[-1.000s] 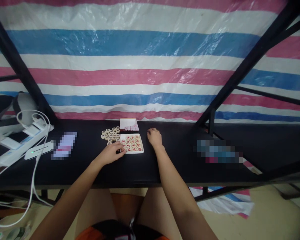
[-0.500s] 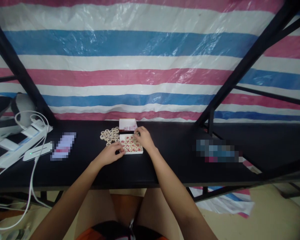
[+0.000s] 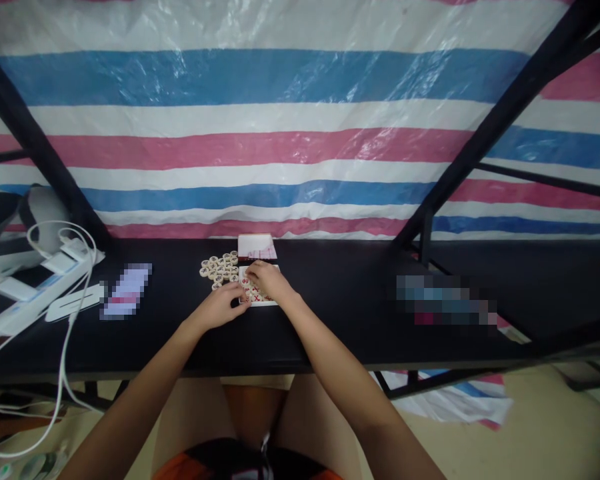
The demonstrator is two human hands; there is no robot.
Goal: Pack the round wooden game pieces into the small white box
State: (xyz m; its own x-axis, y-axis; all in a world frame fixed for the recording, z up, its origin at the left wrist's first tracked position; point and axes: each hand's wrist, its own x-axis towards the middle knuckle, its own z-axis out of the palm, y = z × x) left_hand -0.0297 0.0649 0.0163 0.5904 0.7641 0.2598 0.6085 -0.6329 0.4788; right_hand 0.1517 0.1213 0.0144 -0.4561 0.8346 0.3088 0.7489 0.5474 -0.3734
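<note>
A shallow white box (image 3: 266,304) on the black desk holds several round cream Chinese chess pieces (image 3: 257,298) with red characters. My left hand (image 3: 221,307) grips the box's near left side, its fingers and thumb curled at the corner. Over the box's far part, my right hand (image 3: 270,279) is closed, with a chess piece at its fingertips near the far left corner; the fingers partly hide it. Just left of the box lies a loose cluster of dark-marked chess pieces (image 3: 220,267). Behind stands the white and pink box lid (image 3: 257,247).
At the left are a blurred-out phone (image 3: 127,291), a white flat device (image 3: 75,303), a power strip (image 3: 40,287) and looping white cables (image 3: 63,360). A pixelated item (image 3: 445,300) lies at the right. Black metal posts (image 3: 460,160) frame the desk before a striped plastic sheet (image 3: 280,147).
My right hand has moved left across the box, from its far right corner toward the far left part. My left hand stays at the near left corner. The view has shifted slightly.
</note>
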